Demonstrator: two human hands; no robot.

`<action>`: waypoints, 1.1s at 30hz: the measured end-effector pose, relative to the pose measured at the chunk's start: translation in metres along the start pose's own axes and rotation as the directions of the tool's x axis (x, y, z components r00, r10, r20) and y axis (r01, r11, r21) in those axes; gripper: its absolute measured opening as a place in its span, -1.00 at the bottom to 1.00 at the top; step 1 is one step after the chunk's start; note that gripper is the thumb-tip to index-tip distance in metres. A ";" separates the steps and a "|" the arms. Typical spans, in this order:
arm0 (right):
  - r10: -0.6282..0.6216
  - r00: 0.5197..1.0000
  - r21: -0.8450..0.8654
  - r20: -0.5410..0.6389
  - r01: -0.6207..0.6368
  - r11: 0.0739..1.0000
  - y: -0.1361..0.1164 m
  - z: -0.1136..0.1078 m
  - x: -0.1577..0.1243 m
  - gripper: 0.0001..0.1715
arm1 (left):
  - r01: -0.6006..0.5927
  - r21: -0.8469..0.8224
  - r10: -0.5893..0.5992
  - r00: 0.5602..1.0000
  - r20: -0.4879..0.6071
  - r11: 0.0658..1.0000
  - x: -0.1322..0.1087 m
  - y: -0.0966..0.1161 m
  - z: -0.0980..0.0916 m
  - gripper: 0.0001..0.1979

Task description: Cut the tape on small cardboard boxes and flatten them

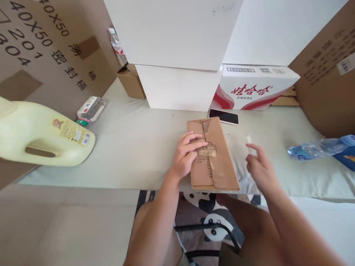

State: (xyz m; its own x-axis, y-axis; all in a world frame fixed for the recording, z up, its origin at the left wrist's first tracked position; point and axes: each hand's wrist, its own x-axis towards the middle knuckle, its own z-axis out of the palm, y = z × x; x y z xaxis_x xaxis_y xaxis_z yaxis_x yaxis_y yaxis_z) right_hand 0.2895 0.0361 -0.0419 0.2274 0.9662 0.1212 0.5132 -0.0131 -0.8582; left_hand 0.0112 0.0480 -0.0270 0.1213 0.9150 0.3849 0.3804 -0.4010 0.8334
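In the head view, the brown cardboard box [225, 166] lies on the cloth-covered table [124, 147] directly before me, and my left hand [184, 153] rests on its top, the fingers loose and not gripping. To the right of this box, my right hand [259, 166] pinches between thumb and forefinger a small pale object [249, 139], too blurred for me to name. Just beside the box's far right corner lies a phone [227, 116], and well to the box's right lies a clear bottle [318, 148].
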 end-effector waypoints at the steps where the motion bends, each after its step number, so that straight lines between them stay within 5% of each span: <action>1: 0.024 0.999 0.188 -0.036 -0.017 0.982 -0.019 -0.001 0.000 -0.63 | -0.005 0.031 0.005 1.000 -0.024 1.000 0.000 0.003 0.006 -0.53; 3: -0.054 0.991 0.487 -0.126 0.109 0.867 -0.055 -0.006 -0.003 -0.74 | -0.026 0.100 0.033 0.997 -0.066 0.995 0.000 0.011 0.021 -0.53; 7: -0.264 0.963 0.619 -0.053 0.239 0.748 -0.098 -0.020 -0.020 -0.32 | -0.133 0.186 0.148 0.987 -0.070 0.974 0.002 0.018 0.051 -0.57; 14: -0.225 0.972 0.618 -0.072 0.221 0.754 -0.081 -0.023 -0.034 -0.66 | -0.159 0.261 0.192 0.976 -0.107 0.952 0.003 0.012 0.062 -0.54; 17: -0.154 0.984 0.572 0.092 0.075 0.817 -0.075 -0.022 -0.035 -0.62 | -0.190 0.231 0.228 0.962 -0.150 0.954 0.003 0.010 0.063 -0.57; 21: -0.100 0.993 0.459 0.070 0.057 0.886 -0.076 -0.020 -0.037 -0.79 | -0.279 0.167 0.312 0.924 -0.222 0.946 0.005 0.006 0.069 -0.63; 26: -0.162 0.987 0.166 -0.006 0.161 0.973 -0.076 -0.015 -0.037 -0.86 | -0.253 0.198 0.294 0.930 -0.220 0.947 0.006 0.004 0.070 -0.55; 33: -0.436 0.900 -0.025 0.015 0.436 0.899 -0.085 -0.012 -0.036 -0.88 | -0.245 0.188 0.281 0.939 -0.198 0.951 0.006 0.003 0.068 -0.51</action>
State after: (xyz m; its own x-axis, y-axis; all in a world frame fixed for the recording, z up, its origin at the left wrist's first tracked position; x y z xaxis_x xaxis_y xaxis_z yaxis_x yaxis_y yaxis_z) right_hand 0.2472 -0.0004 0.0325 -0.0319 0.8791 0.4756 0.5817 0.4033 -0.7064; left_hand 0.0756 0.0553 -0.0494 0.0395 0.7374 0.6743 0.5043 -0.5973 0.6237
